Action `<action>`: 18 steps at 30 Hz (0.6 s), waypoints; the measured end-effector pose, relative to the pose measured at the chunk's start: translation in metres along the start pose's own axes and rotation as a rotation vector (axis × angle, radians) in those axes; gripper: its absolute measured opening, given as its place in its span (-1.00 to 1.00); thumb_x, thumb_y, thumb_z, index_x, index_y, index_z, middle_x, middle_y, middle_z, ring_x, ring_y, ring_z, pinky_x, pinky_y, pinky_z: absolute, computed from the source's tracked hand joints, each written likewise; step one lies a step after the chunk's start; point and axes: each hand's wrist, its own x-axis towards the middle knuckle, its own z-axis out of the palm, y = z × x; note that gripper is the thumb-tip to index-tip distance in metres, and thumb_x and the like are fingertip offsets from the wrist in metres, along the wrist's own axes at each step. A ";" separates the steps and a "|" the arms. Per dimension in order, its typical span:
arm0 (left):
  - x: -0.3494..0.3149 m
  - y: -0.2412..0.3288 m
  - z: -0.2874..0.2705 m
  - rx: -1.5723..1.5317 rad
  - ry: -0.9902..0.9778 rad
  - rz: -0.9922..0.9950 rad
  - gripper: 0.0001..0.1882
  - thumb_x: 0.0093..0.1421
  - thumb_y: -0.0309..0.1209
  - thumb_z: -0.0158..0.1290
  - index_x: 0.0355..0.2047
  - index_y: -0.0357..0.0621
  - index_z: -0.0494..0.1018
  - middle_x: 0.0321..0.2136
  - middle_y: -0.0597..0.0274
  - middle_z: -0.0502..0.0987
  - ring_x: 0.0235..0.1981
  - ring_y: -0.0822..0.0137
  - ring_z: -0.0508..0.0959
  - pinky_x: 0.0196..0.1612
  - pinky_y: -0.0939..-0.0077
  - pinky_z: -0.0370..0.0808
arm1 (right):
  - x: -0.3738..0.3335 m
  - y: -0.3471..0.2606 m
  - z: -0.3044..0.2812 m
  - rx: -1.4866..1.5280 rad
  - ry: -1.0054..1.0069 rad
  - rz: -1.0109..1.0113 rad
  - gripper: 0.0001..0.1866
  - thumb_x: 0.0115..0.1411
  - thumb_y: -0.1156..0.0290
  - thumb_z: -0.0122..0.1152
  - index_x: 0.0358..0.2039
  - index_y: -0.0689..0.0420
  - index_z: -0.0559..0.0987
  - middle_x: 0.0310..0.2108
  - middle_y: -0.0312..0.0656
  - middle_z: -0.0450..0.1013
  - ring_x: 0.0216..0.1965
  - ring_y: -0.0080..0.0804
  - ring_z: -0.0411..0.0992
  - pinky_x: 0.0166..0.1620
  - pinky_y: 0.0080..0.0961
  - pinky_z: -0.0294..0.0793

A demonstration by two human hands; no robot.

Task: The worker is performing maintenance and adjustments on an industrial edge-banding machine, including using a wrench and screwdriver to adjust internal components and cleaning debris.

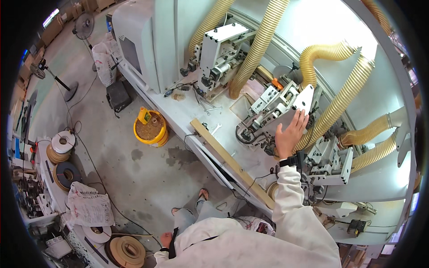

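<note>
My right hand reaches into the open machine with its fingers stretched out. It rests against a white, angled plate on one of the machine's mechanical units, and nothing is in its grasp. A black band circles that wrist. Low beside my body hangs my left hand, small in view; how its fingers are held cannot be made out. An orange part sits on the unit beyond my right hand. Wrenches lie on the machine's bed, to the left of that unit.
Ribbed yellow hoses run down to the units. Along the bed's front edge lies a long wooden strip. A yellow bucket with brown contents stands on the floor. At left are rolls of edge band, a white sack and cables.
</note>
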 end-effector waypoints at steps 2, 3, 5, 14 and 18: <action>0.000 -0.004 0.004 -0.052 0.006 -0.012 -0.79 0.19 -0.27 0.16 -0.33 -0.15 0.62 -0.47 -0.01 0.65 -0.43 0.11 0.67 -0.31 0.26 0.56 | 0.001 -0.001 0.003 0.020 0.012 -0.029 -0.06 0.02 0.41 0.32 0.40 0.20 0.09 0.41 0.04 0.00 0.46 0.10 -0.14 0.42 -0.10 -0.01; 0.003 -0.004 0.006 -0.108 0.011 -0.019 -0.79 0.19 -0.27 0.15 -0.34 -0.15 0.62 -0.47 -0.04 0.65 -0.43 0.08 0.67 -0.31 0.24 0.56 | 0.002 -0.001 0.005 0.020 0.010 -0.027 -0.06 0.02 0.41 0.32 0.40 0.20 0.09 0.41 0.04 0.00 0.46 0.10 -0.14 0.42 -0.10 -0.01; 0.014 -0.001 0.009 -0.078 0.026 0.061 -0.74 0.19 -0.24 0.16 -0.30 -0.19 0.61 -0.45 -0.02 0.65 -0.39 0.09 0.67 -0.27 0.25 0.56 | 0.002 0.000 0.007 0.028 0.009 -0.040 -0.05 0.01 0.41 0.33 0.40 0.21 0.08 0.42 0.06 -0.02 0.46 0.14 -0.15 0.43 -0.09 -0.02; 0.035 0.088 0.003 -0.275 -0.004 0.012 -0.80 0.16 -0.32 0.17 -0.36 -0.22 0.59 -0.53 0.02 0.63 -0.49 0.22 0.65 -0.37 0.32 0.54 | 0.001 0.000 0.007 0.040 0.013 0.004 -0.04 -0.01 0.40 0.33 0.37 0.30 0.08 0.39 0.12 -0.01 0.45 0.18 -0.18 0.44 -0.08 -0.09; 0.049 0.071 0.016 -0.173 0.078 0.077 -0.82 0.14 -0.35 0.18 -0.36 -0.23 0.59 -0.56 0.08 0.61 -0.54 0.24 0.61 -0.41 0.35 0.52 | 0.002 -0.003 0.008 0.046 -0.021 -0.010 -0.03 -0.02 0.43 0.33 0.38 0.29 0.07 0.39 0.12 -0.01 0.44 0.19 -0.18 0.43 -0.05 -0.09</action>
